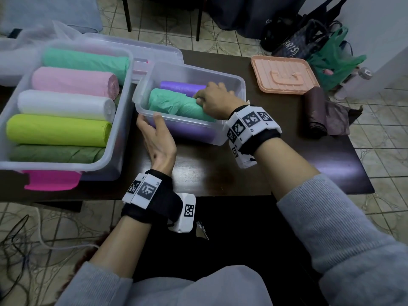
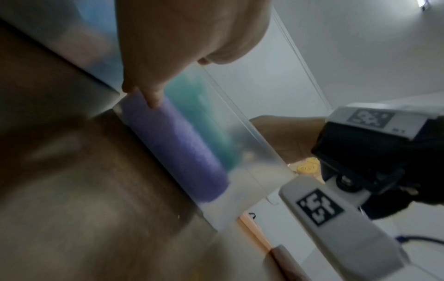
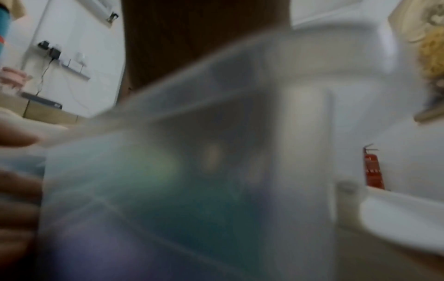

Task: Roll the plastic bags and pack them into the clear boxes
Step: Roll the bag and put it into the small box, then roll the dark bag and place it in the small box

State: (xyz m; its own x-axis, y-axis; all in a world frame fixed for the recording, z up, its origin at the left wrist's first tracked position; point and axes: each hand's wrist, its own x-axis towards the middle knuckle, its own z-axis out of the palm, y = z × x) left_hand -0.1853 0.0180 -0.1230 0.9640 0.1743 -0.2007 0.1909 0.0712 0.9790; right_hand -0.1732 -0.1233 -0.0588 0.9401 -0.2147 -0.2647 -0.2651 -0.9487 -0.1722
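A small clear box (image 1: 223, 79) stands mid-table. In it lie a teal-green roll (image 1: 172, 104), a purple roll (image 1: 181, 86) behind it, and another purple roll (image 1: 189, 132) low against the near wall. My right hand (image 1: 202, 99) reaches into the box, fingers curled on the green roll's right end. My left hand (image 1: 150, 124) grips the box's near-left corner, thumb hooked over the rim. The left wrist view shows my fingers (image 2: 153, 98) on the box wall (image 2: 252, 152), with the purple roll (image 2: 177, 148) behind it. The right wrist view is blurred by the box wall (image 3: 216, 123).
A large clear box (image 1: 123, 111) at the left holds several coloured rolls, with a pink lid (image 1: 50, 180) under it. A peach lid (image 1: 284, 74) and a partly unrolled brown bag (image 1: 315, 113) lie at the right. Bags sit on the floor beyond the dark table (image 1: 276, 164).
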